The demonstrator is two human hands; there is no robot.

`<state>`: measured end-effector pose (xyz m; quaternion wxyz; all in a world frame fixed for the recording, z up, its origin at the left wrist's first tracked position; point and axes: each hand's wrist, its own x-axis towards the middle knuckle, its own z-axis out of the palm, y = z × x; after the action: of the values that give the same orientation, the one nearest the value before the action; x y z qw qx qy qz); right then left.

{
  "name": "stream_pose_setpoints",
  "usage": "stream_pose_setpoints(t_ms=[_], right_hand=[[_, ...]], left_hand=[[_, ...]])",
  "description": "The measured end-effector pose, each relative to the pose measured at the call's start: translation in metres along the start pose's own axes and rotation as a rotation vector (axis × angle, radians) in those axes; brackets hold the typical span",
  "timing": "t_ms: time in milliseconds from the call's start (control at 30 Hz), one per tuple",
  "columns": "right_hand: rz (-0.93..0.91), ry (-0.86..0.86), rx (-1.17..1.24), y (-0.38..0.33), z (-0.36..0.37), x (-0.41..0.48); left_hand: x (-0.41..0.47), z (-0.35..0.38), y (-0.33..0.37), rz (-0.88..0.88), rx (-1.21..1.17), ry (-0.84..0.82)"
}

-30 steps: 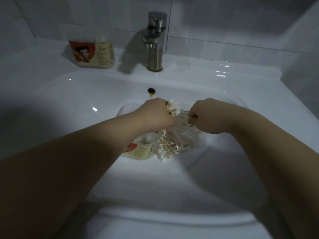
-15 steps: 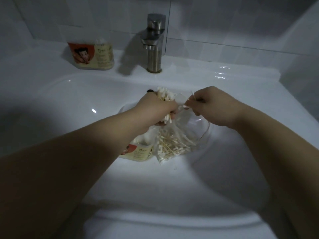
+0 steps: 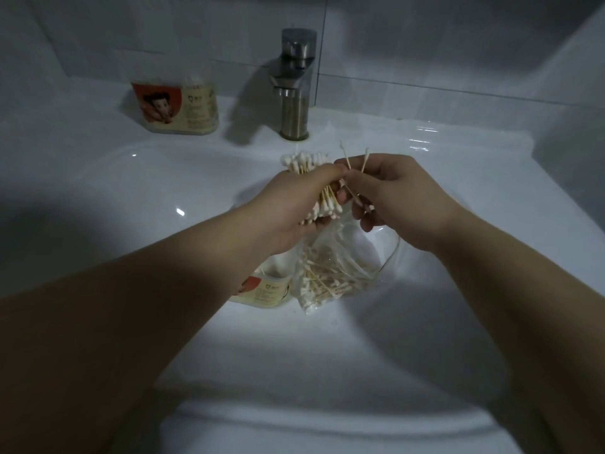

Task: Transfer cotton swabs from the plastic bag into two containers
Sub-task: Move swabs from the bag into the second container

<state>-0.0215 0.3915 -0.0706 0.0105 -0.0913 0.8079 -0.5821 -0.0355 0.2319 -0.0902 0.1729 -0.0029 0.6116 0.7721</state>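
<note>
My left hand [image 3: 299, 204] is closed around a thick bundle of cotton swabs [image 3: 304, 161], held above the basin with white tips sticking out at both ends. Touching it on the right, my right hand [image 3: 397, 194] pinches a few loose swabs [image 3: 355, 165] between thumb and fingers. Below both hands the clear plastic bag [image 3: 330, 273] lies in the basin with several swabs inside. A cream-labelled container [image 3: 266, 288] sits in the basin left of the bag, partly hidden by my left forearm. A second container [image 3: 178, 108] with a red picture stands on the counter at the back left.
The white sink basin [image 3: 131, 198] surrounds everything. A steel faucet [image 3: 294, 90] stands at the back centre just behind the hands. Tiled wall rises behind the counter, and a raised ledge [image 3: 569, 126] runs along the right.
Both hands rose out of the bag and moved toward the faucet. The left hand lifted a swab bundle clear of the bag; the right now pinches a few single swabs.
</note>
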Motion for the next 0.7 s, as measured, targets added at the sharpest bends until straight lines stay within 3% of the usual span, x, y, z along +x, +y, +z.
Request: stream_pose_setpoints(t_ms=[133, 267, 500, 700], right_hand=[[-0.009, 0.027, -0.183, 0.0008, -0.0021, -0.0003], [0.004, 0.008, -0.212, 0.0011, -0.0042, 0.0001], [-0.076, -0.007, -0.457, 0.0009, 0.0028, -0.0017], [-0.099, -0.036, -0.448, 0.0032, 0.0041, -0.0017]], left_hand=[[0.0049, -0.0024, -0.0013, 0.056, 0.016, 0.176], [0.0078, -0.0058, 0.0004, 0.074, 0.067, 0.258], [0.0025, 0.0002, 0.0016, 0.087, 0.192, 0.159], [0.0003, 0.0000, 0.0042, 0.039, 0.106, 0.147]])
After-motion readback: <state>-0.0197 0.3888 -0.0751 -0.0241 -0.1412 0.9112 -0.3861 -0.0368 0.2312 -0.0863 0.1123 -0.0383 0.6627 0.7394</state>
